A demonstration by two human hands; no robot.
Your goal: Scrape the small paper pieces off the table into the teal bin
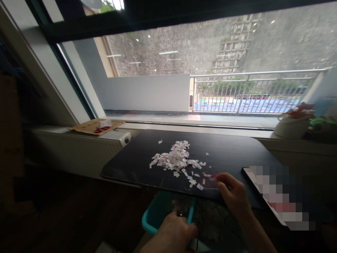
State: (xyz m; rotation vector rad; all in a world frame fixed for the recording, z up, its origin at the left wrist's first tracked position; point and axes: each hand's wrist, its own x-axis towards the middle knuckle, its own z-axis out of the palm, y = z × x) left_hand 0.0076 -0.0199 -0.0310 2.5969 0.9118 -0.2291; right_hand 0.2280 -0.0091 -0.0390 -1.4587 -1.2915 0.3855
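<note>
head view: your right hand (233, 196) is pinching a red-printed paper piece (209, 180) at the black table (131, 165) edge by the scrap pile (173, 158), while your left hand (172, 233) is gripping the teal bin (155, 214) rim below; a quick sweep w/ the bin off-line could be scattering bits onto the floor.

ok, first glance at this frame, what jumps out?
A heap of small paper scraps in the middle of the dark tabletop, pale against it. At the near edge the right hand pinches a reddish piece of paper, while the left hand grips the rim of a teal bin below the table.
</note>
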